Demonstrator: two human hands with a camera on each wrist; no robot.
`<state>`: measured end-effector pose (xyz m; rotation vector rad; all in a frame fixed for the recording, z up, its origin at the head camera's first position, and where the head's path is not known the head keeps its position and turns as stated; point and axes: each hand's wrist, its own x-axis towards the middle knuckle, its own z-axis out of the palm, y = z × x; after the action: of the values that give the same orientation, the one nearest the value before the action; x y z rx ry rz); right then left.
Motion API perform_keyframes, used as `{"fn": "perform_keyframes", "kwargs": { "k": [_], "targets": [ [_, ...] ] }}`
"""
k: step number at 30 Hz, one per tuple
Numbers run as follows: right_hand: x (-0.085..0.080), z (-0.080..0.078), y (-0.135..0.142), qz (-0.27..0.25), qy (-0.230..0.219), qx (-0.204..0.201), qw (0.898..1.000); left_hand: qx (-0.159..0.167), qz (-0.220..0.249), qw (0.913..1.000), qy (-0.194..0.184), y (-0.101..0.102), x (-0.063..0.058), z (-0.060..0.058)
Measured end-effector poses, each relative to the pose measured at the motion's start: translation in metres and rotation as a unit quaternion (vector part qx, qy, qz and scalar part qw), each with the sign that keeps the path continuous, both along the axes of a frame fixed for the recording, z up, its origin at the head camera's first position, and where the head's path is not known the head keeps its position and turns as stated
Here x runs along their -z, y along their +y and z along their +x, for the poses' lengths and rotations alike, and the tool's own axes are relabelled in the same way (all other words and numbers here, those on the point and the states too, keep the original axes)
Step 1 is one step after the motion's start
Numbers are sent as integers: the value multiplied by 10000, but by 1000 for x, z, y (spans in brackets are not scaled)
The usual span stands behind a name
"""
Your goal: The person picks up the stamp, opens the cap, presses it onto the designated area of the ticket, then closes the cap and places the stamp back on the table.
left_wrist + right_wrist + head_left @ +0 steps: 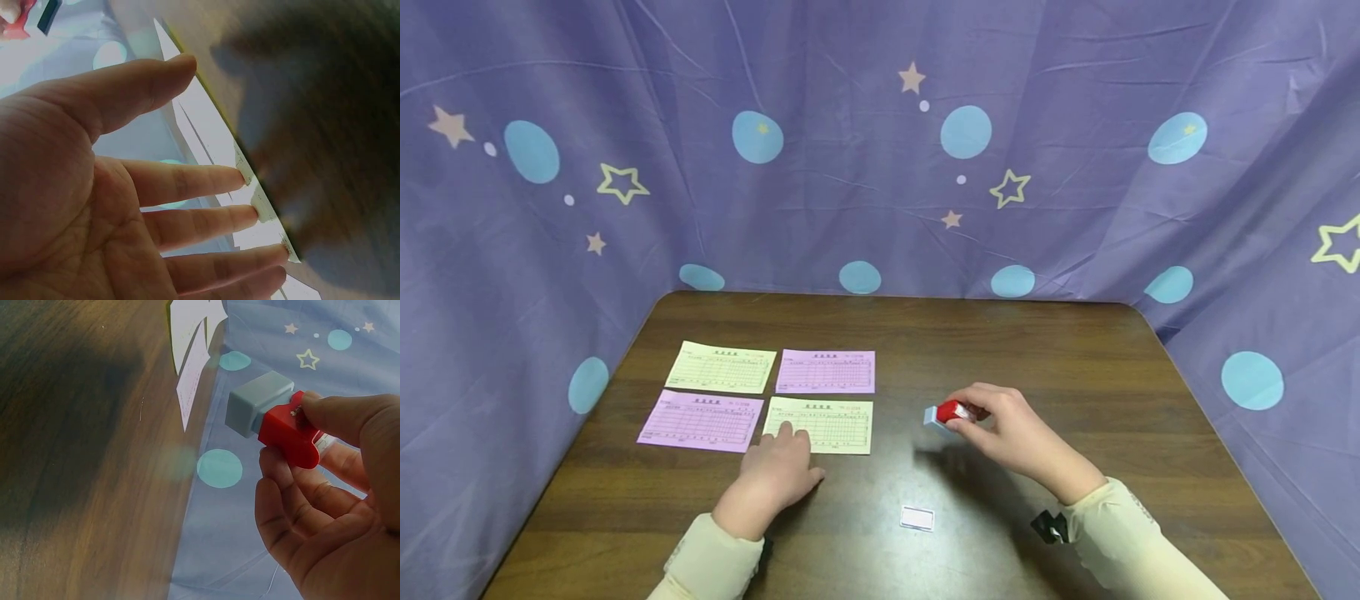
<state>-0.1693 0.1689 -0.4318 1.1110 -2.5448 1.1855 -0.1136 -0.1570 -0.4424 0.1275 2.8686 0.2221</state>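
My right hand [1003, 425] pinches a red stamp [953, 412] above the table, between thumb and fingers. The stamp's pale grey-blue end [257, 405] points away from the palm in the right wrist view. With fingers nearly straight, my left hand [778, 471] touches the lower edge of a light green printed form [842, 427], the nearer right one of a two-by-two layout. Beside it lie a purple form [700, 421] to the left, another purple form [826, 372] behind, and a second green form [722, 369] diagonally behind. In the left wrist view the fingertips [253, 214] meet the paper.
A small white rectangle with a dark border [917, 518] lies on the brown wooden table [1037, 350] between the two forearms. Purple curtain cloth [865, 167] with stars and blue dots surrounds the table at the back and sides.
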Motion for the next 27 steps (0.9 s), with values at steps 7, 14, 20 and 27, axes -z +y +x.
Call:
{"fn": "perform_keyframes", "kwargs": {
  "k": [7, 14, 20, 27],
  "targets": [
    [1, -1, -1, 24, -14, -12, 10000, 121, -125, 9996, 223, 4, 3, 3],
    [1, -1, -2, 33, -11, -39, 10000, 284, 34, 9991, 316, 10, 7, 3],
    [1, -2, -4, 40, -111, -51, 9999, 388, 78, 9980, 496, 20, 13, 4],
    [4, -4, -3, 60, -86, -69, 9999, 441, 324, 9977, 397, 26, 11, 5]
  ]
}}
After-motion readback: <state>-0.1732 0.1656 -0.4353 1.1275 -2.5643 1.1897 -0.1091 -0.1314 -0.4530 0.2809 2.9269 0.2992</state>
